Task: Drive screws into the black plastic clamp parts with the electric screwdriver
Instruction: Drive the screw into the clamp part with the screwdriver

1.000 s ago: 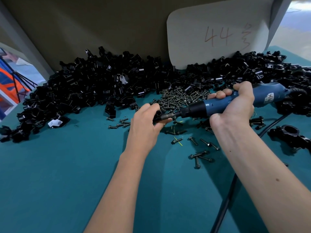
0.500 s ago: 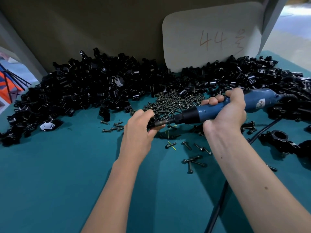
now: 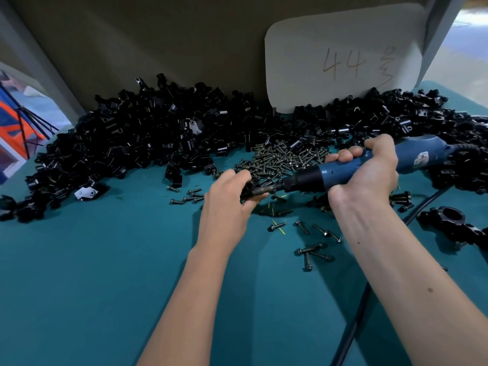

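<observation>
Head view: left hand pinches clamp part; right hand grips screwdriver.

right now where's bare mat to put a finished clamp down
Bare mat runs wide left of the left arm, below the clamp pile. A narrower strip lies between the arms. Crowded: loose screws by the right arm, cord, screw heap.

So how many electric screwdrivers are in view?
1: the blue electric screwdriver, gripped in the right hand, tip at the clamp part in the left hand. Piles could hide others.
</observation>
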A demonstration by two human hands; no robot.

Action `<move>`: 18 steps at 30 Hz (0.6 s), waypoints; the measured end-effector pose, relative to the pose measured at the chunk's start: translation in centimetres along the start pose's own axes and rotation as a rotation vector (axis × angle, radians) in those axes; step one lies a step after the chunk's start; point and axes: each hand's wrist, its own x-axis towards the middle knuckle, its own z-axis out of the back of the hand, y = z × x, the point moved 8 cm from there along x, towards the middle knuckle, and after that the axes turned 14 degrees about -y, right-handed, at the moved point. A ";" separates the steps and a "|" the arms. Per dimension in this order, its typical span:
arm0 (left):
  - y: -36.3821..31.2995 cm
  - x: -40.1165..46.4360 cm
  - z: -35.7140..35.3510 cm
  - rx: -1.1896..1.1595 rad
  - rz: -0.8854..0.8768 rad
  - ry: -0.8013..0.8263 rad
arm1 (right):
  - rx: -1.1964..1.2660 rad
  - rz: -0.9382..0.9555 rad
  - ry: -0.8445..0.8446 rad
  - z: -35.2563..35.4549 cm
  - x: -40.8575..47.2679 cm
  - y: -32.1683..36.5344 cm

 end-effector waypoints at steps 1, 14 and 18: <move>-0.1 0.0 0.1 0.003 -0.003 -0.002 | -0.001 0.004 0.001 0.0 0.0 0.0; -0.1 -0.3 -0.7 -0.105 0.063 0.093 | 0.011 -0.078 0.226 -1.4 0.1 1.1; 0.7 -0.1 -1.2 -0.334 0.226 0.224 | -0.030 -0.031 0.505 -3.9 -1.9 2.1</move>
